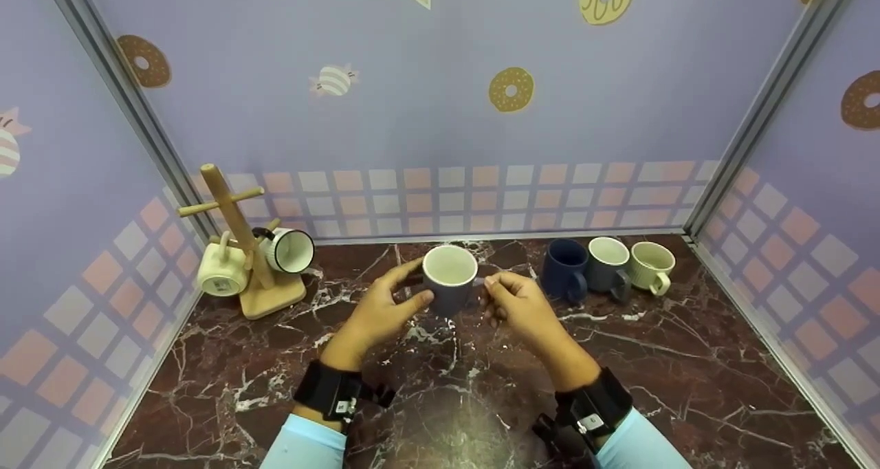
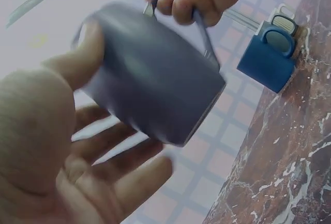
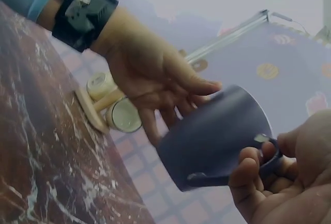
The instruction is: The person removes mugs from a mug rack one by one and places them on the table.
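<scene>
A dark greyish mug point(image 1: 447, 297) with a pale inside is held above the table, its mouth toward the head camera. My right hand point(image 1: 515, 300) grips the mug's handle point(image 3: 209, 181) with curled fingers and thumb. On the other side, my left hand point(image 1: 385, 311) holds the body loosely between thumb and fingers. The left wrist view shows its thumb against the wall near the rim and its little finger spread away; the other fingertips pass behind the mug.
At the left stands a wooden mug rack point(image 1: 237, 242) bearing a cream mug point(image 1: 223, 269) and a white, black-rimmed mug point(image 1: 292, 251). A navy mug point(image 1: 564, 269), a grey mug point(image 1: 607, 266) and a pale ribbed mug point(image 1: 651, 266) stand at the back right. Patterned walls enclose the marbled table point(image 1: 440, 414).
</scene>
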Demonstrator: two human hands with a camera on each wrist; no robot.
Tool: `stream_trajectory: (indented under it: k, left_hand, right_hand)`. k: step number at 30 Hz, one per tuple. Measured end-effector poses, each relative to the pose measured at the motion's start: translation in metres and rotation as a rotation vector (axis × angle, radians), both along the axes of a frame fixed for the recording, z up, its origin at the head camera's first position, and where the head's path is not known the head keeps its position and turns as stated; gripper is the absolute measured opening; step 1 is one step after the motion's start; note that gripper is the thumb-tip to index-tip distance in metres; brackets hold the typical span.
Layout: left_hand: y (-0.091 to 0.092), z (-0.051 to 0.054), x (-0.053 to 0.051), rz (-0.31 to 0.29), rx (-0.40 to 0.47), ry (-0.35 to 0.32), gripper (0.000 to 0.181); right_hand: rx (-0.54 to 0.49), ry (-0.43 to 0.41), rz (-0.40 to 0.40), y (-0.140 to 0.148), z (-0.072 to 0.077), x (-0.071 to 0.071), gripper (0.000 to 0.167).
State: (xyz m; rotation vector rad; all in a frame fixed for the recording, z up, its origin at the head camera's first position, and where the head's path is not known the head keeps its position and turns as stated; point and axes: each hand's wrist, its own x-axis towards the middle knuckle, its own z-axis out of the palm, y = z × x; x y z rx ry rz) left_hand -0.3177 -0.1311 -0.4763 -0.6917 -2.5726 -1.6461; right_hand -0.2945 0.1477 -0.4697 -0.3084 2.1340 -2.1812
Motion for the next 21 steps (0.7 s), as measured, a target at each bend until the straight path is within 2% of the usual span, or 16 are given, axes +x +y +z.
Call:
stream_trajectory:
  k: [4,9,15,21]
  left_hand:
    - [0.012,0.000,0.006,0.153,-0.159,0.081,0.077]
    - [0.025,-0.003,0.013,0.195,-0.322,0.160,0.082]
    - [0.047,-0.007,0.022,0.184,-0.485,0.207,0.082]
    - [0.065,-0.016,0.032,0.097,-0.611,0.197,0.080]
  right_hand:
    - [-0.020,-0.008,-0.107,0.003,-0.006,-0.008,0.029]
    - [-0.031,-0.006,-0.225,0.009,-0.017,-0.021,0.032]
    - [-0.085,-0.034,-0.316,0.022,-0.031,-0.036,0.031]
    - [-0.085,-0.060,-0.376,0.035,-0.049,-0.046,0.033]
